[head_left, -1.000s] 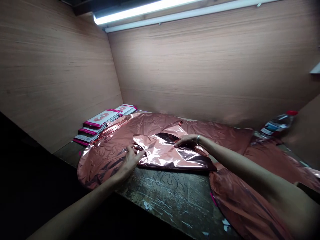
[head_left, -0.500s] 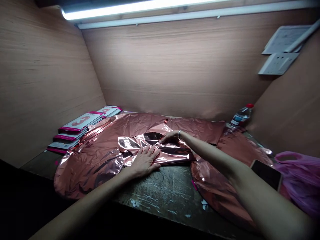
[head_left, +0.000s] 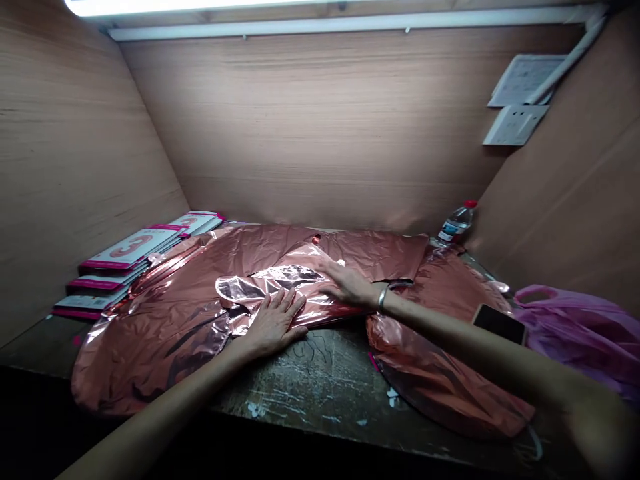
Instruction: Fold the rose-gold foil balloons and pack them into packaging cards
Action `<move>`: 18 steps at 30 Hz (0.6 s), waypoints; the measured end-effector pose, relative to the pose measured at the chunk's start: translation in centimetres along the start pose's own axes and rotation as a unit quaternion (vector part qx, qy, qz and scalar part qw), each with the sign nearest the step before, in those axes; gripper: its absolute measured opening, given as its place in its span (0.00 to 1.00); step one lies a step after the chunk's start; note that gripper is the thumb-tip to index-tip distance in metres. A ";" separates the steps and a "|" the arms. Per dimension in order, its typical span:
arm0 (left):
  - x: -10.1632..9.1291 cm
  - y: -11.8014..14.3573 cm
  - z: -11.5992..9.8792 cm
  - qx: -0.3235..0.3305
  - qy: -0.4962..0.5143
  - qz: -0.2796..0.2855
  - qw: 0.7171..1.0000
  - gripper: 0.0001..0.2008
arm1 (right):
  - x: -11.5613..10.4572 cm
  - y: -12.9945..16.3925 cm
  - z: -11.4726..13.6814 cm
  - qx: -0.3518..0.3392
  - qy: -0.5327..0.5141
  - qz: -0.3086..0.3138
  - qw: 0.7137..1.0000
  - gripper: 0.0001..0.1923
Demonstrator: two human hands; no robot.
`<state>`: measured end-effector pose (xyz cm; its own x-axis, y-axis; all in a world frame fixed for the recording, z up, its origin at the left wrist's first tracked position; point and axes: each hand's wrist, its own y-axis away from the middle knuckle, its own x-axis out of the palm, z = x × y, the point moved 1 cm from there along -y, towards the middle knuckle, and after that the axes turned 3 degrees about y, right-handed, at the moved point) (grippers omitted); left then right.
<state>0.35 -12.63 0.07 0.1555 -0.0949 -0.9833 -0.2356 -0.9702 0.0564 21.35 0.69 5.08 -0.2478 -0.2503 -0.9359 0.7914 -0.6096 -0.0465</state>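
Note:
A large rose-gold foil balloon (head_left: 165, 333), flat and wrinkled, lies spread in a curve over the worktable, with a shinier folded part in the middle. My left hand (head_left: 274, 323) lies flat on the near edge of that folded part, its fingers spread. Over the right side of the fold is my right hand (head_left: 350, 283), fingers stretched out and slightly blurred, a silver bangle (head_left: 383, 298) at the wrist. Neither hand grips anything. Whether the right hand touches the foil, I cannot tell.
Stacked printed packets (head_left: 135, 247) sit at the left wall. At the right are a water bottle (head_left: 456, 223) with a red cap, a dark phone (head_left: 499, 325) and a pink plastic bag (head_left: 585, 327). White scraps lie near the front edge of the worktable (head_left: 310, 380).
My right hand has moved from the middle of the fold toward its right side, and its fingers have straightened. My left hand stays on the foil. The camera view has shifted to the right.

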 end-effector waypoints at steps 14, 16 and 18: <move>-2.7 3.3 1.6 0.093 0.015 -0.021 0.995 0.36 | 3.2 1.2 2.7 -0.169 0.190 0.067 0.965 0.35; -3.1 3.3 1.7 0.097 0.005 0.005 0.995 0.38 | 3.0 1.1 3.5 -0.162 0.213 0.067 0.961 0.31; -3.4 3.1 1.6 0.085 -0.005 0.021 0.996 0.35 | 2.9 1.0 4.1 -0.152 0.230 0.073 0.959 0.29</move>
<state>-2.49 -14.99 3.30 0.1333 -0.1310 -0.9824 -0.4003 -0.9139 0.0676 19.16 -3.74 3.76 0.0946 0.0840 -0.9920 0.9427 -0.3278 0.0621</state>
